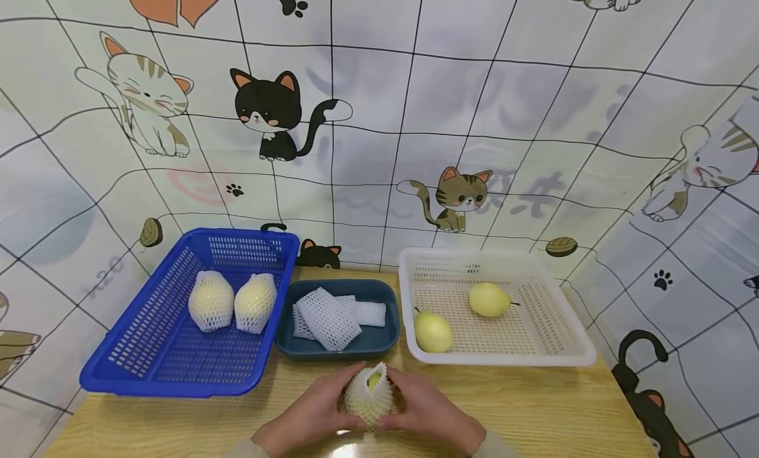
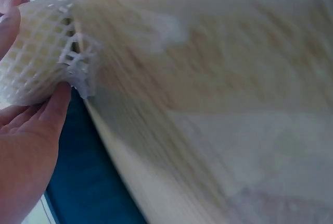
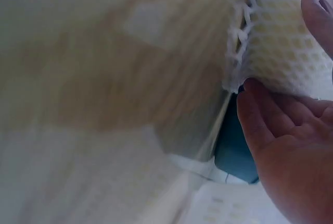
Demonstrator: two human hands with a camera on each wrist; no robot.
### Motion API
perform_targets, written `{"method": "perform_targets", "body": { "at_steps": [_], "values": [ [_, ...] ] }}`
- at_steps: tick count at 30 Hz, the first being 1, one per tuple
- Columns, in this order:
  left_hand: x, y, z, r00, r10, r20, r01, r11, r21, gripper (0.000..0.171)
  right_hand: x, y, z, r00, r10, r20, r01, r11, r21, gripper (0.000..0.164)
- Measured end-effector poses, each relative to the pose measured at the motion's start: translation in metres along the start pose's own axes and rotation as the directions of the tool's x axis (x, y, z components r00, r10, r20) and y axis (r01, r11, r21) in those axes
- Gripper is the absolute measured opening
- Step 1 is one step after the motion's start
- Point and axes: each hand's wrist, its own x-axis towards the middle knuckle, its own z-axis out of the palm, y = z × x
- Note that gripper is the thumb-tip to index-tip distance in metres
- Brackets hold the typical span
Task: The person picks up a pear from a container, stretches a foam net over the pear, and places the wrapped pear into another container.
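Note:
A yellow-green pear in a white foam net [image 1: 369, 400] is held between both hands near the table's front, below the dark teal tray. Part of the pear's skin shows through the net's opening at the top. My left hand [image 1: 314, 408] grips its left side, thumb and fingers curved about it; my right hand [image 1: 428, 408] grips the right side likewise. Up close in the left wrist view, the foam net [image 2: 36, 52] bunches into a loose end by the fingertips. From the right wrist, the netted pear [image 3: 286, 36] rests against the fingers.
At the left, a blue basket [image 1: 172, 377] holds two netted pears [image 1: 211, 301]. The teal tray [image 1: 338, 354] in the middle contains several foam nets [image 1: 329, 318]. In the white basket [image 1: 504, 359] at the right lie two bare pears [image 1: 433, 331]. A cat-patterned wall covering [image 1: 367, 115] stands behind.

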Motion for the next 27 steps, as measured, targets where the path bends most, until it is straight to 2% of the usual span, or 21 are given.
{"method": "perform_targets", "body": {
  "at_steps": [6, 13, 14, 17, 19, 20, 22, 24, 27],
  "values": [
    [0.004, -0.004, 0.003, 1.000, -0.015, 0.026, 0.016, 0.999, -0.033, 0.084, 0.005, 0.000, 0.004, 0.999, 0.030, 0.014, -0.030, 0.999, -0.016, 0.088],
    [0.006, -0.004, 0.004, 1.000, 0.022, 0.000, -0.022, 0.999, 0.025, 0.078, 0.009, -0.003, 0.006, 0.998, -0.054, 0.008, 0.055, 0.997, -0.055, 0.084],
    [0.006, -0.004, 0.003, 1.000, 0.012, -0.002, -0.012, 1.000, 0.015, 0.078, 0.009, -0.004, 0.004, 0.998, -0.057, 0.012, 0.058, 0.997, -0.043, 0.084],
    [0.003, -0.002, 0.002, 1.000, -0.023, 0.000, 0.023, 0.998, -0.058, 0.080, 0.006, -0.005, -0.003, 0.999, -0.001, 0.048, -0.004, 0.994, 0.108, 0.083],
    [-0.001, -0.001, 0.000, 0.999, -0.034, 0.002, 0.034, 0.986, -0.165, 0.083, 0.003, -0.007, -0.008, 0.997, 0.039, 0.065, -0.053, 0.972, 0.229, 0.082],
    [-0.002, 0.001, 0.000, 0.999, -0.035, 0.002, 0.035, 0.975, -0.220, 0.083, 0.001, -0.009, -0.010, 0.996, 0.054, 0.071, -0.072, 0.955, 0.288, 0.082],
    [-0.005, 0.005, -0.002, 1.000, -0.025, 0.012, 0.027, 0.930, -0.367, 0.080, -0.002, -0.012, -0.015, 0.993, 0.082, 0.082, -0.108, 0.906, 0.409, 0.079],
    [-0.007, 0.010, -0.002, 1.000, -0.009, 0.023, 0.020, 0.859, -0.511, 0.077, -0.003, -0.015, -0.019, 0.992, 0.086, 0.091, -0.121, 0.850, 0.513, 0.076],
    [-0.007, 0.018, -0.002, 0.999, -0.020, 0.031, 0.036, 0.766, -0.642, 0.074, -0.004, -0.019, -0.023, 0.992, 0.068, 0.106, -0.120, 0.770, 0.627, 0.073]
  ]
}}
